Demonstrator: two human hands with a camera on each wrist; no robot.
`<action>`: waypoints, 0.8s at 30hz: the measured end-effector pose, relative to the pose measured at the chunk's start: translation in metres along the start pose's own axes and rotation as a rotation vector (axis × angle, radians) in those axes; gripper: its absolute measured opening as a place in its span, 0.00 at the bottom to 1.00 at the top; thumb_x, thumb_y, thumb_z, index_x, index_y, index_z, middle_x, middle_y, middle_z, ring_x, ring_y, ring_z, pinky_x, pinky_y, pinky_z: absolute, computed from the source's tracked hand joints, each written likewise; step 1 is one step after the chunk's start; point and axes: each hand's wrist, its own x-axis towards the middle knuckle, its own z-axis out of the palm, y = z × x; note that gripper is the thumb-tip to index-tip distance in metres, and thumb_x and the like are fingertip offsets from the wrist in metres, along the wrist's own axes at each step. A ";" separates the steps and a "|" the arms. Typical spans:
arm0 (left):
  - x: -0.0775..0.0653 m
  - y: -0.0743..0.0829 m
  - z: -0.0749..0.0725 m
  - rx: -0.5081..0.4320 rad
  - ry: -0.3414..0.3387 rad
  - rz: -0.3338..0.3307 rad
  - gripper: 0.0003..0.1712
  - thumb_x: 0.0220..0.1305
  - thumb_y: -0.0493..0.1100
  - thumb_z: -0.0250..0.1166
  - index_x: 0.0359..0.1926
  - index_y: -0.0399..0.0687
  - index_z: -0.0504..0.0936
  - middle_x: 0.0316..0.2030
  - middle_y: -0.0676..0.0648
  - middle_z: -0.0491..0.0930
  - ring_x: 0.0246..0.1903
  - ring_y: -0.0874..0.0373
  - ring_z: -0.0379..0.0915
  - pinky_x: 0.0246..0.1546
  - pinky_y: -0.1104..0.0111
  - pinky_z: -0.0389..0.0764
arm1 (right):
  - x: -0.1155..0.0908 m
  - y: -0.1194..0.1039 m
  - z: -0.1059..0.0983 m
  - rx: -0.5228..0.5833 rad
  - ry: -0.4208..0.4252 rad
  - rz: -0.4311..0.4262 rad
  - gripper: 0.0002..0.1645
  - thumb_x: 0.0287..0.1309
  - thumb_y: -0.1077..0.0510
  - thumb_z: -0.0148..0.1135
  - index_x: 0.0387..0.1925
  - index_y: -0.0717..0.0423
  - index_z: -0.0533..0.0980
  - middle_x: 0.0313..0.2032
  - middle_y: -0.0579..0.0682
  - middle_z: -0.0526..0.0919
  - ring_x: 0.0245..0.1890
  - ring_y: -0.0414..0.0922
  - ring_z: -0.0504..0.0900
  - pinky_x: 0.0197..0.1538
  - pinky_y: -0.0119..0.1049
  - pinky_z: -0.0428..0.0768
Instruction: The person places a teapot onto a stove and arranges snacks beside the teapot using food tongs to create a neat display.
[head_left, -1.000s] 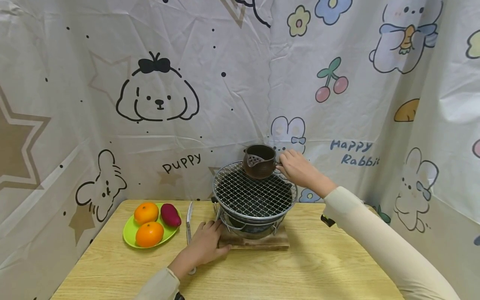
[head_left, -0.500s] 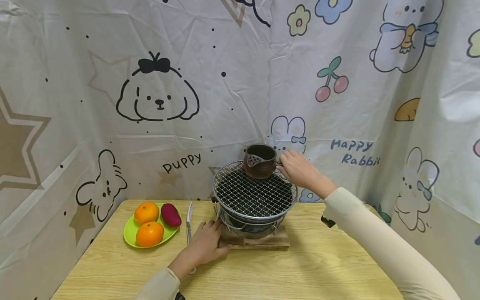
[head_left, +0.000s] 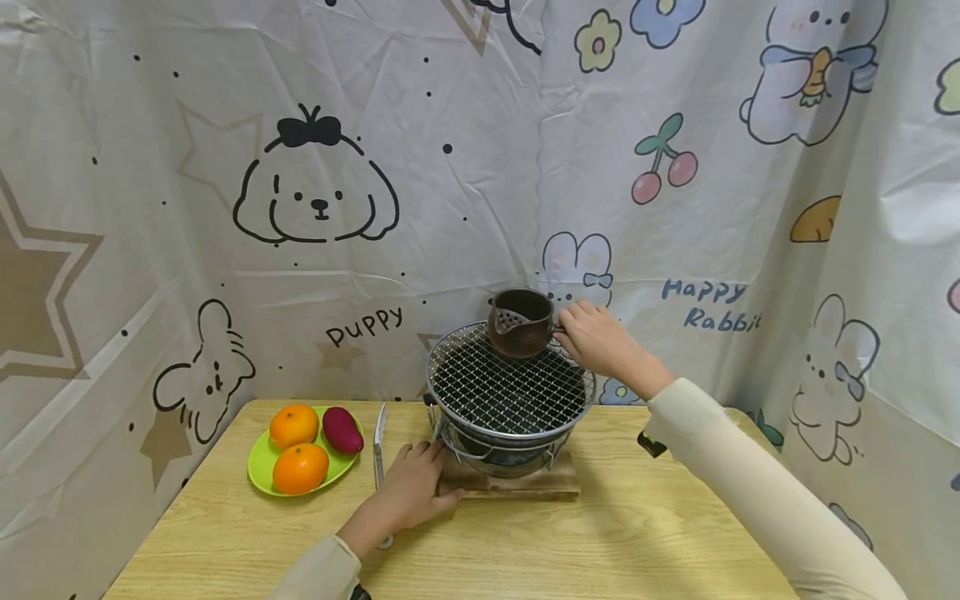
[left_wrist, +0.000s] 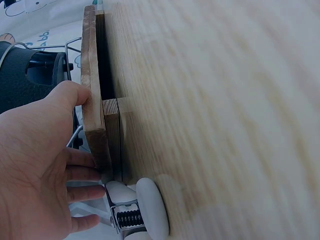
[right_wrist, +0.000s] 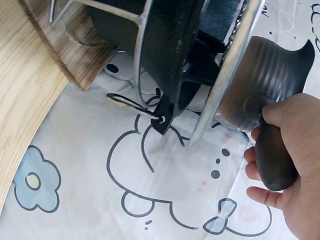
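Observation:
A dark brown side-handle teapot (head_left: 520, 333) with a lidless mouth and strainer holes at its spout stands at the back of the round wire grill (head_left: 510, 387). My right hand (head_left: 596, 337) grips its handle (right_wrist: 274, 157), fingers wrapped round it. Under the grill is a dark stove (head_left: 506, 458) in a wire frame, set on a wooden board (head_left: 517, 487). My left hand (head_left: 408, 486) holds the board's front left corner, thumb (left_wrist: 75, 93) on the front edge and fingers along the left side.
A slim metal utensil (head_left: 378, 450) with a spring and pale rounded end (left_wrist: 152, 210), like tongs, lies partly hidden beneath the left hand. Further left is a green plate (head_left: 258, 471) with two oranges (head_left: 300, 468) and a purple-red vegetable (head_left: 342, 430). A printed curtain (head_left: 465, 167) hangs behind.
Both hands, the teapot and the stove stay where they were. Only the right sleeve has shifted slightly down and to the left.

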 end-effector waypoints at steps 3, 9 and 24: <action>0.000 -0.001 0.002 0.003 -0.003 -0.002 0.39 0.63 0.62 0.65 0.64 0.38 0.76 0.65 0.37 0.76 0.61 0.40 0.73 0.62 0.42 0.72 | 0.001 -0.002 -0.002 0.003 -0.005 0.011 0.13 0.73 0.54 0.57 0.34 0.57 0.71 0.33 0.54 0.76 0.35 0.53 0.74 0.40 0.48 0.72; 0.001 -0.002 0.004 0.005 -0.002 -0.006 0.40 0.63 0.63 0.64 0.65 0.37 0.76 0.65 0.36 0.75 0.61 0.40 0.73 0.62 0.42 0.72 | 0.001 -0.004 -0.005 -0.001 -0.006 0.029 0.13 0.71 0.53 0.60 0.33 0.57 0.73 0.33 0.55 0.78 0.37 0.54 0.77 0.42 0.51 0.75; 0.000 0.000 0.000 0.006 0.001 -0.007 0.40 0.62 0.62 0.65 0.64 0.36 0.76 0.64 0.36 0.76 0.61 0.40 0.73 0.62 0.42 0.72 | -0.006 -0.010 -0.007 -0.043 0.068 0.016 0.13 0.70 0.53 0.62 0.36 0.60 0.77 0.35 0.56 0.80 0.38 0.54 0.77 0.44 0.51 0.75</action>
